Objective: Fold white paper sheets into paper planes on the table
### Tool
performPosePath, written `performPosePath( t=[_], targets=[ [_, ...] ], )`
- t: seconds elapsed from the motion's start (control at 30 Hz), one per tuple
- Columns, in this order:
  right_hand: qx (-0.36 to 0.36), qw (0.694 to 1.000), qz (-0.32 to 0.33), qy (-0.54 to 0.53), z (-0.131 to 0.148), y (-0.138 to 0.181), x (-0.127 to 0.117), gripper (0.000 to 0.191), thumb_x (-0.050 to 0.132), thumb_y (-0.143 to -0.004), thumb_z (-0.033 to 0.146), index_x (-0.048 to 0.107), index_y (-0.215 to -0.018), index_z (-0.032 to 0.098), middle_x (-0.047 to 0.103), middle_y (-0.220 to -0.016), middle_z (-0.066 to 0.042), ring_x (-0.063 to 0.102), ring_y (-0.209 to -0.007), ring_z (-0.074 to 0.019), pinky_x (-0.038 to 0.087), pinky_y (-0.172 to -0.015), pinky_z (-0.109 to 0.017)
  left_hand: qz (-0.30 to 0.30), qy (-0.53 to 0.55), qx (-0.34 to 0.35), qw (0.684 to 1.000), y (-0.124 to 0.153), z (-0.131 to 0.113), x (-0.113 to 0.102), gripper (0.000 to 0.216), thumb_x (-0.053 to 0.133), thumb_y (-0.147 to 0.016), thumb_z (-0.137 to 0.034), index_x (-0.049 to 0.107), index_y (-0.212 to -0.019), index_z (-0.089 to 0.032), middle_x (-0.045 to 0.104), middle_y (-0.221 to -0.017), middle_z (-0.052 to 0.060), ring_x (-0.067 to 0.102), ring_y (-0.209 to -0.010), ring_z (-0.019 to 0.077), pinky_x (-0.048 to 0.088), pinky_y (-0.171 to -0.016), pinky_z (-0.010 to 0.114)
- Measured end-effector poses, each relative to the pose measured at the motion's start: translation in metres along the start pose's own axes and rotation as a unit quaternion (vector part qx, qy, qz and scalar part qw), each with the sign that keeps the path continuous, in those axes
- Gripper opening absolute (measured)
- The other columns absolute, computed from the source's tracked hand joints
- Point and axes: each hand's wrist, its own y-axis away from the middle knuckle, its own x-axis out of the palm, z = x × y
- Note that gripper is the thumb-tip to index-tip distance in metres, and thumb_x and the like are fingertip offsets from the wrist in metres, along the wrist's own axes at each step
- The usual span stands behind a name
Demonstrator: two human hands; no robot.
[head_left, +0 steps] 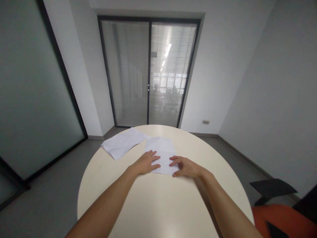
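A white sheet of paper (162, 150) with faint creases lies flat on the round cream table (153, 205). My left hand (147, 162) rests on the left edge of the sheet, its fingers spread and pointing right. At the sheet's right edge is my right hand (184, 167), fingers apart and slightly curled, with the fingertips on or just over the paper. Neither hand grips anything. Beyond my left hand, more white paper (123, 142) lies at the table's far left, its near corner showing layered edges.
An orange chair (282, 218) with a black armrest (272, 187) stands at the table's right. Behind the table is a dark-framed glass partition (149, 72) with blinds. A frosted glass panel (32, 89) is on the left, and a wall socket (205, 122) sits low on the back wall.
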Motion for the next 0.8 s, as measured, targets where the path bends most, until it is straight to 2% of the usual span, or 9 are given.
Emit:
performPosePath(
  t=[0.13,0.27,0.33,0.4,0.47,0.53,0.57,0.67,0.8],
  targets=[
    [-0.003,1.000,0.001,-0.014,-0.002,0.000,-0.001,0.029,0.083,-0.067,0.049,0.080,-0.081,0.024,0.062,-0.136,-0.011,0.055,-0.125,-0.0330,0.047,-0.098,-0.042,-0.003,0.001,0.012,1.000,0.003,-0.001,-0.002,0.059,0.053,-0.092,-0.058,0.056,-0.141,-0.025,0.039,-0.157,0.010,0.031,-0.147,0.0335,0.022,-0.120,0.048],
    [-0.013,0.999,-0.024,-0.042,-0.005,0.000,0.000,0.030,0.080,-0.071,0.049,0.074,-0.066,0.020,0.067,-0.127,-0.013,0.064,-0.110,-0.0306,0.049,-0.091,-0.040,-0.003,0.010,0.023,1.000,0.004,-0.005,-0.005,0.062,0.058,-0.088,-0.061,0.058,-0.139,-0.024,0.042,-0.155,0.011,0.033,-0.145,0.0347,0.024,-0.119,0.047],
    [-0.015,0.998,-0.026,-0.051,-0.006,-0.001,0.000,0.032,0.078,-0.073,0.051,0.073,-0.064,0.020,0.069,-0.124,-0.013,0.065,-0.108,-0.0303,0.049,-0.090,-0.039,-0.013,0.006,0.034,0.999,0.003,-0.006,-0.007,0.057,0.055,-0.090,-0.060,0.063,-0.134,-0.024,0.050,-0.150,0.010,0.040,-0.141,0.0329,0.028,-0.117,0.045],
    [-0.014,0.998,-0.021,-0.050,-0.006,-0.001,-0.001,0.034,0.077,-0.073,0.052,0.072,-0.063,0.019,0.070,-0.121,-0.013,0.064,-0.111,-0.0307,0.048,-0.091,-0.039,-0.050,-0.024,0.027,0.998,0.001,-0.003,-0.011,0.047,0.050,-0.095,-0.053,0.067,-0.127,-0.024,0.060,-0.139,0.009,0.047,-0.134,0.0303,0.030,-0.116,0.044],
    [-0.009,0.999,-0.012,-0.041,-0.004,-0.001,-0.003,0.035,0.077,-0.073,0.052,0.071,-0.062,0.019,0.071,-0.120,-0.014,0.063,-0.113,-0.0309,0.048,-0.092,-0.038,-0.113,-0.091,-0.030,0.989,0.001,0.006,-0.016,0.040,0.049,-0.096,-0.043,0.068,-0.123,-0.021,0.064,-0.133,0.010,0.048,-0.132,0.0312,0.028,-0.116,0.047],
    [-0.001,0.999,-0.005,-0.037,-0.003,-0.001,-0.004,0.035,0.077,-0.073,0.051,0.071,-0.062,0.019,0.071,-0.120,-0.015,0.062,-0.115,-0.0308,0.047,-0.092,-0.038,-0.186,-0.159,-0.139,0.960,0.003,0.020,-0.019,0.040,0.048,-0.096,-0.037,0.066,-0.126,-0.016,0.060,-0.138,0.014,0.041,-0.137,0.0356,0.024,-0.116,0.054],
    [0.003,0.999,-0.004,-0.038,-0.002,-0.001,-0.004,0.035,0.078,-0.073,0.051,0.071,-0.062,0.018,0.070,-0.120,-0.015,0.062,-0.115,-0.0307,0.047,-0.092,-0.038,-0.199,-0.184,-0.182,0.945,0.005,0.027,-0.020,0.041,0.047,-0.096,-0.037,0.066,-0.125,-0.014,0.056,-0.142,0.015,0.037,-0.140,0.0380,0.022,-0.116,0.057],
    [0.012,0.999,-0.007,-0.046,-0.003,-0.001,-0.004,0.034,0.079,-0.071,0.050,0.071,-0.063,0.018,0.069,-0.122,-0.015,0.062,-0.115,-0.0305,0.047,-0.092,-0.038,-0.170,-0.203,-0.248,0.932,0.009,0.048,-0.019,0.047,0.041,-0.098,-0.044,0.066,-0.125,-0.014,0.046,-0.152,0.013,0.027,-0.145,0.0412,0.019,-0.116,0.063],
    [0.008,0.999,-0.009,-0.041,-0.006,-0.002,-0.003,0.034,0.079,-0.070,0.050,0.072,-0.063,0.018,0.069,-0.122,-0.014,0.063,-0.113,-0.0303,0.048,-0.091,-0.037,-0.117,-0.160,-0.304,0.932,0.008,0.062,-0.015,0.055,0.030,-0.100,-0.049,0.060,-0.134,-0.018,0.037,-0.158,0.009,0.026,-0.147,0.0402,0.020,-0.115,0.064]
  ],
)
